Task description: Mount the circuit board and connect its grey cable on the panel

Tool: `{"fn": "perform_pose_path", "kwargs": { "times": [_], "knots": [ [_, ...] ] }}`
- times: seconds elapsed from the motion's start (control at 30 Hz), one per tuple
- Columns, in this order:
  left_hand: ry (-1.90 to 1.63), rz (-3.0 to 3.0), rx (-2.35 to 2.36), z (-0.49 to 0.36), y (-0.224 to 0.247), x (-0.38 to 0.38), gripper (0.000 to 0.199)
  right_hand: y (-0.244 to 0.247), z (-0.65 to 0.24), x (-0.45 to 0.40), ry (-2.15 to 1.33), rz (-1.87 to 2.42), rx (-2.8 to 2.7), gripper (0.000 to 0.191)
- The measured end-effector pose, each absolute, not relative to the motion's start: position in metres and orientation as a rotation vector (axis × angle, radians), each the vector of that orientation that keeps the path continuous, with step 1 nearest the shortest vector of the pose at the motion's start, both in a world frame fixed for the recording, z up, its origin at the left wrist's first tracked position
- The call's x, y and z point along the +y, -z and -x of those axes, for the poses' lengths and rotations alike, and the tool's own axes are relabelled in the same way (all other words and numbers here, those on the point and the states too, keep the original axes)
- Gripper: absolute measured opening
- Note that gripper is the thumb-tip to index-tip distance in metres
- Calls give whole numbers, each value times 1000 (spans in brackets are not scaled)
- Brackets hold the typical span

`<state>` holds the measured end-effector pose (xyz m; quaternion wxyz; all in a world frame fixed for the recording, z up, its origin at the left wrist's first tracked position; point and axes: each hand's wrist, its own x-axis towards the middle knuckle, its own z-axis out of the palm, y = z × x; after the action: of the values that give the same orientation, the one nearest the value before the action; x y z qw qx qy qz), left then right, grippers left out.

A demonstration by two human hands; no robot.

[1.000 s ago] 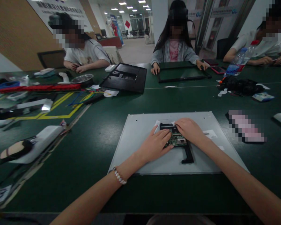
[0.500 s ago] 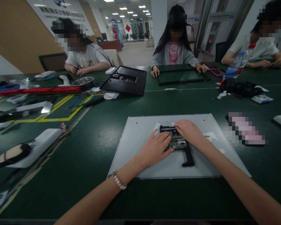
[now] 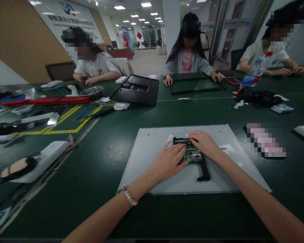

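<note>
- Worst spot on my feed: the left side of the circuit board is hidden under the left hand, and its upper right corner under the right hand.
- Can't see the undersides of either hand's fingers. Left fingers lie close together across the board, thumb at its lower edge. Right fingers are bent together at the upper end of the black bracket. Can't tell if either hand pinches anything.
- Forearms run out of frame at the bottom. The pink item to the right is pixelated; can't identify it.
- Board is green with small parts, a pale, probably metal connector near its lower right. Too small to read any markings.
- Bracket is matte black; its arm comes down past the board's right side and hooks left at the foot.
- Board and bracket sit around the middle of the grey panel, which lies flat on the green table.
- White label on the panel, right of the right hand, partly covered by that forearm.
</note>
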<state>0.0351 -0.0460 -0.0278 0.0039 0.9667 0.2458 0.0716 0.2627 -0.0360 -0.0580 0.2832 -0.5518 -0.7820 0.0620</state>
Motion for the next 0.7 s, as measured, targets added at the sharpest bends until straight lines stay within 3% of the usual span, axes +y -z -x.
{"fn": "perform_pose_path", "kwargs": {
  "times": [0.7],
  "knots": [
    [-256, -3015, 761, -33, 26, -47, 47, 68, -263, -37, -265, 1383, -1920, 23]
  ]
}}
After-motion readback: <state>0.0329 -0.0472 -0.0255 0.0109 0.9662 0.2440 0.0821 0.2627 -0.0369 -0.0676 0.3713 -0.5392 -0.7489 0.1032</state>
